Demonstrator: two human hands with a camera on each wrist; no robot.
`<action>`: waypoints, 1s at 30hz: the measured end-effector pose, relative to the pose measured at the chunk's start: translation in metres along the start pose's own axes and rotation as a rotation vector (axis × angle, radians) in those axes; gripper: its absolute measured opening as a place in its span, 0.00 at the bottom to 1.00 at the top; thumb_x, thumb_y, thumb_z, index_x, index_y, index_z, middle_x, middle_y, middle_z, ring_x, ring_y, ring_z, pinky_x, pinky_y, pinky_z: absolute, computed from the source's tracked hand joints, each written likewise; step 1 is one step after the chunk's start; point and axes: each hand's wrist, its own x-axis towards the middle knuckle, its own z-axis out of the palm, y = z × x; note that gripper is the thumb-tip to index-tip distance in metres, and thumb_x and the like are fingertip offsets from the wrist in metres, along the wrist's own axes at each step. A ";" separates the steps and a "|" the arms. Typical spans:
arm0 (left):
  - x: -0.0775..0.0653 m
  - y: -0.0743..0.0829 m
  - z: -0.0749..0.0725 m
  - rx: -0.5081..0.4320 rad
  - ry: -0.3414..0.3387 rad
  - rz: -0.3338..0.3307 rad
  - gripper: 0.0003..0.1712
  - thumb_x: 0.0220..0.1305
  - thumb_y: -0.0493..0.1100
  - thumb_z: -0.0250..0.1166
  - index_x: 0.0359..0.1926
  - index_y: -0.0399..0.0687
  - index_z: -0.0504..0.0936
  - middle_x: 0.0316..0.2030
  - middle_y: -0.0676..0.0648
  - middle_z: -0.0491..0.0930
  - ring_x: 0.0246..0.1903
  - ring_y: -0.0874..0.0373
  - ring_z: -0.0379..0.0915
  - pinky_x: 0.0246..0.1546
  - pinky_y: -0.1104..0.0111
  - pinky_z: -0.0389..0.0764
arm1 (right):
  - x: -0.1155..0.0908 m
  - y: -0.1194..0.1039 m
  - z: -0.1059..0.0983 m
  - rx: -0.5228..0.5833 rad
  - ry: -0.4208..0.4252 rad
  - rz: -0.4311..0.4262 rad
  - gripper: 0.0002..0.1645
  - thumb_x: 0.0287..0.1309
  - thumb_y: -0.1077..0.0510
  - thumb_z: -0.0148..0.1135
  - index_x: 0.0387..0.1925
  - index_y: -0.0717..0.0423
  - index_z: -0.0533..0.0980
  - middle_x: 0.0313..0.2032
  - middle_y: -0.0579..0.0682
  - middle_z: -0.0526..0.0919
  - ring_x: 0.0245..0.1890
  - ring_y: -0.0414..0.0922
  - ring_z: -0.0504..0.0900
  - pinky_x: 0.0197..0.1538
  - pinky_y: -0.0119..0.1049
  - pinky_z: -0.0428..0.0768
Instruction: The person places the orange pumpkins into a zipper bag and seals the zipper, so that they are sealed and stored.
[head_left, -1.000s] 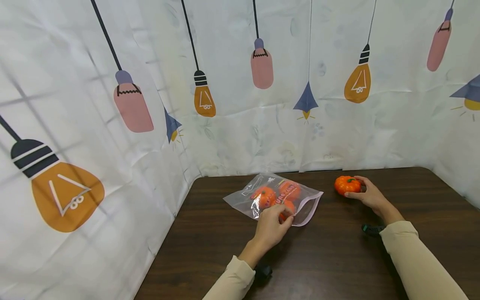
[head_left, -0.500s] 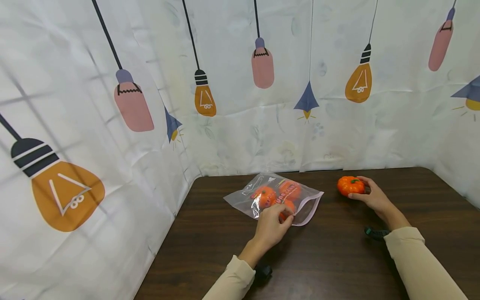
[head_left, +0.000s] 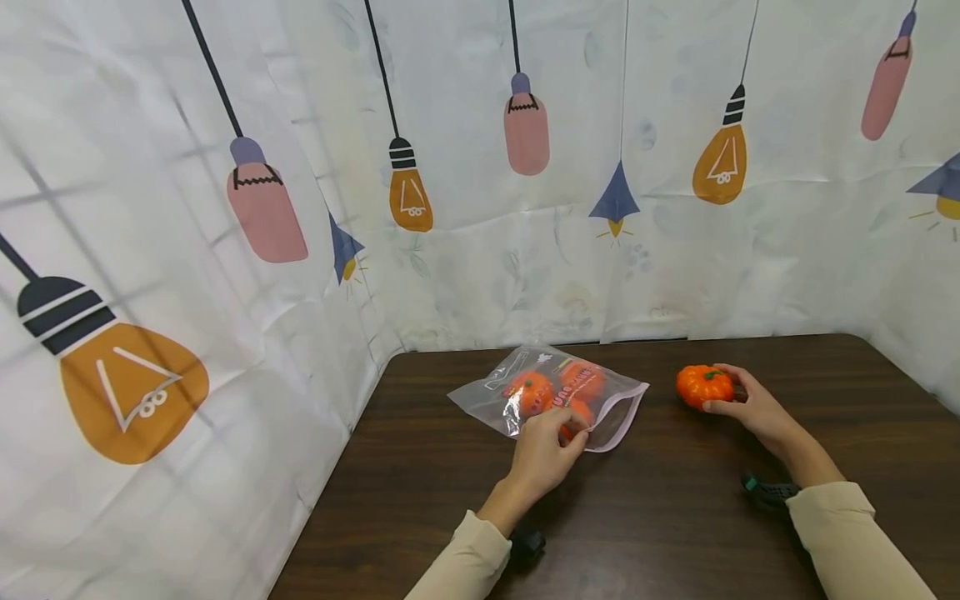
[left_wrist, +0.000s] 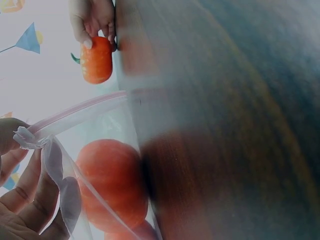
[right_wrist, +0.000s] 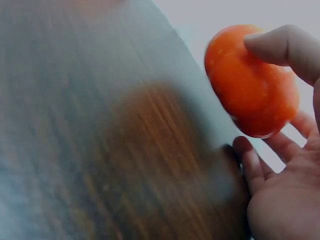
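A small orange pumpkin point(head_left: 697, 390) with a green stem is held between the thumb and fingers of my right hand point(head_left: 765, 421), on the right of the table. In the right wrist view the thumb presses the near side of this pumpkin point(right_wrist: 245, 85), close over the wood. My left hand point(head_left: 542, 457) pinches the edge of a clear zip bag point(head_left: 480, 398), where several orange pumpkins lie inside. Seen from the left wrist, the bag's pink-lined mouth point(left_wrist: 82, 106) gapes a little, with one bagged pumpkin point(left_wrist: 112, 182) just behind the plastic.
The dark brown wooden table point(head_left: 652, 508) runs back to a pale curtain point(head_left: 480, 275) printed with hanging lamps. A similar curtain stands along the left side. Dark straps with a small device sit at both wrists.
My right hand has drawn the pumpkin slightly toward me and to the right. The left hand and the bag stay where they were.
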 end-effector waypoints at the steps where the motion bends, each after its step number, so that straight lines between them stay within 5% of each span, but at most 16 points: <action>1: 0.000 0.000 0.000 0.000 0.002 -0.001 0.02 0.62 0.43 0.72 0.35 0.52 0.87 0.31 0.56 0.87 0.24 0.67 0.76 0.29 0.84 0.70 | -0.001 -0.001 0.001 -0.001 -0.010 -0.004 0.54 0.69 0.49 0.64 0.80 0.61 0.43 0.75 0.70 0.50 0.63 0.58 0.65 0.56 0.40 0.74; 4: -0.001 0.000 0.000 -0.004 0.008 0.002 0.02 0.61 0.42 0.73 0.35 0.53 0.87 0.31 0.55 0.87 0.24 0.69 0.75 0.29 0.84 0.70 | -0.004 -0.003 0.001 0.005 -0.029 -0.011 0.51 0.69 0.50 0.64 0.79 0.60 0.45 0.74 0.67 0.53 0.58 0.44 0.67 0.50 0.25 0.73; 8: -0.001 -0.001 0.000 -0.017 0.007 0.004 0.03 0.61 0.42 0.73 0.35 0.52 0.87 0.31 0.55 0.88 0.24 0.69 0.76 0.29 0.84 0.71 | -0.007 -0.006 0.002 0.024 -0.049 -0.030 0.49 0.69 0.51 0.64 0.78 0.60 0.46 0.73 0.67 0.54 0.53 0.35 0.67 0.49 0.23 0.73; 20: 0.000 -0.002 0.001 0.001 0.010 0.003 0.02 0.61 0.43 0.72 0.34 0.53 0.87 0.31 0.57 0.88 0.24 0.73 0.74 0.29 0.84 0.71 | -0.008 -0.028 0.015 0.000 -0.194 -0.137 0.44 0.66 0.57 0.65 0.76 0.54 0.53 0.69 0.62 0.62 0.56 0.36 0.74 0.53 0.36 0.78; 30: -0.001 -0.001 -0.001 -0.017 -0.001 -0.018 0.04 0.62 0.44 0.72 0.35 0.51 0.87 0.31 0.55 0.88 0.24 0.72 0.73 0.29 0.83 0.72 | -0.008 -0.047 0.029 0.036 -0.303 -0.242 0.43 0.63 0.62 0.66 0.75 0.57 0.57 0.63 0.48 0.71 0.54 0.34 0.78 0.51 0.34 0.83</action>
